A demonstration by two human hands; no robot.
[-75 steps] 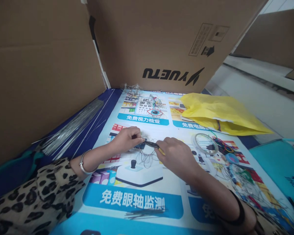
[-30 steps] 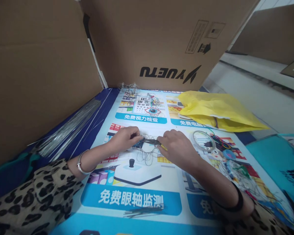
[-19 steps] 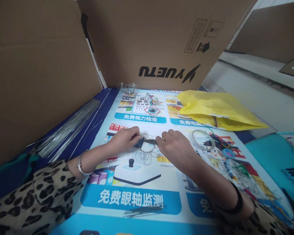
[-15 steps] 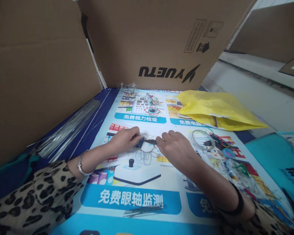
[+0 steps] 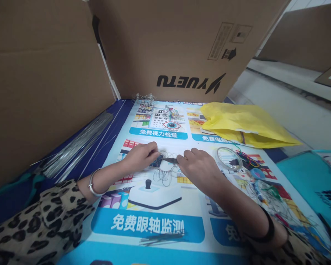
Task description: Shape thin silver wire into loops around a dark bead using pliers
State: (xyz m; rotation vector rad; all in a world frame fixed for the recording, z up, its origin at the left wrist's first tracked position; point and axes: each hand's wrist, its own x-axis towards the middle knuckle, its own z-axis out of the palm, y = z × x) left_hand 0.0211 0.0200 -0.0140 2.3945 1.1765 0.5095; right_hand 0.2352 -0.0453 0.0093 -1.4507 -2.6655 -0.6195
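My left hand (image 5: 141, 157) is closed, pinching one end of a small wire piece (image 5: 163, 173) made of thin looped wire. My right hand (image 5: 199, 168) is closed around small dark pliers (image 5: 169, 160) whose tip meets the wire piece beside my left fingers. Both hands rest low over a printed poster (image 5: 154, 224) that covers the table. Loops of thin wire hang below the pliers onto the poster. A silver bangle sits on my left wrist and a dark band on my right forearm.
A bundle of straight silver wires (image 5: 77, 144) lies at the left. Cardboard boxes (image 5: 182, 48) wall the back and left. A yellow plastic bag (image 5: 245, 125) lies at the back right, with a tape roll (image 5: 228, 157) and coloured wire bits (image 5: 264, 191) beside it.
My right hand has shifted slightly, bringing the pliers more level against the wire piece. My left hand has kept its pinch in the same place.
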